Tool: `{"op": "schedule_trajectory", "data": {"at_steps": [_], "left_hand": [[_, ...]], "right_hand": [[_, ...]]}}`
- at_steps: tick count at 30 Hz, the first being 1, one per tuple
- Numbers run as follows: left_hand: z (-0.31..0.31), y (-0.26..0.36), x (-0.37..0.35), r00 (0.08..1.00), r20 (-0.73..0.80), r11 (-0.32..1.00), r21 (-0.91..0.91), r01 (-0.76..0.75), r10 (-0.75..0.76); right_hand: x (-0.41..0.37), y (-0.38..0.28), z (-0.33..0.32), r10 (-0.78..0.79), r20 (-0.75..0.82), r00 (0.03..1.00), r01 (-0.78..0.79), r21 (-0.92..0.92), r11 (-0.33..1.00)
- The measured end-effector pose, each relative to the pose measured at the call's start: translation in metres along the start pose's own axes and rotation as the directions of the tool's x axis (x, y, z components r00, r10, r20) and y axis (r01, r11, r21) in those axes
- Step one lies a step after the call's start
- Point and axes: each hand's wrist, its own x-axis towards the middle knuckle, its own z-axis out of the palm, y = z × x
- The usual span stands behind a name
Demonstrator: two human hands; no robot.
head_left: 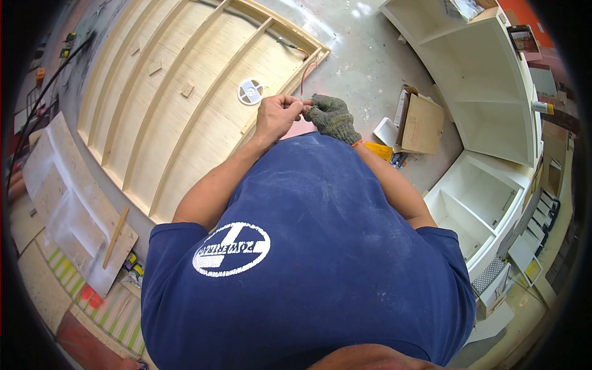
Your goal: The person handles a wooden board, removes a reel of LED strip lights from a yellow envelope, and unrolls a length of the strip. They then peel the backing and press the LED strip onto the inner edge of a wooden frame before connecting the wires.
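My bare left hand (279, 116) is closed in a pinch, its fingertips meeting those of my right hand (333, 117). A dark grey-green knit glove with bare fingertips covers the right hand, whose fingers are also closed. From the corner of a wooden frame panel (213, 80), a thin red wire (303, 75) curves down to the pinched fingertips of both hands. The wire's end is hidden between the fingers. Just left of my hands, a white reel (251, 91) lies on the panel.
White open cabinets (487, 74) stand on the right. A cardboard box (422, 123), a white tray (386, 131) and a yellow item (378, 150) lie on the floor nearby. Small wood blocks (187, 89) sit on the panel. A paint-marked board (74, 197) leans at left.
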Motion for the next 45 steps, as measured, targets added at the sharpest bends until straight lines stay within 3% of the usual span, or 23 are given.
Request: {"op": "schedule_trajectory", "data": {"at_steps": [7,15,28,37,45], "left_hand": [[-0.002,-0.001,0.0,1.0,0.0,1.0,-0.002,0.005,-0.005],[0.0,0.005,-0.001,1.0,-0.022,1.0,-0.009,0.022,-0.023],[0.005,0.007,0.001,1.0,0.027,0.999,0.039,0.009,-0.011],[0.006,-0.006,0.005,0.999,0.039,0.997,0.073,-0.027,0.024],[0.006,-0.012,0.003,0.996,0.072,0.997,-0.066,-0.042,0.047]], "right_hand": [[0.0,-0.003,0.001,-0.025,-0.01,1.0,0.025,-0.046,0.999],[0.0,0.011,0.005,-0.07,-0.054,0.996,0.076,0.119,0.99],[-0.007,0.0,-0.004,-0.079,-0.035,0.996,0.079,-0.007,0.997],[-0.002,0.019,-0.003,-0.038,-0.028,0.999,0.041,0.121,0.992],[0.003,0.033,-0.002,0.087,0.04,0.995,-0.096,0.384,0.918]]}}
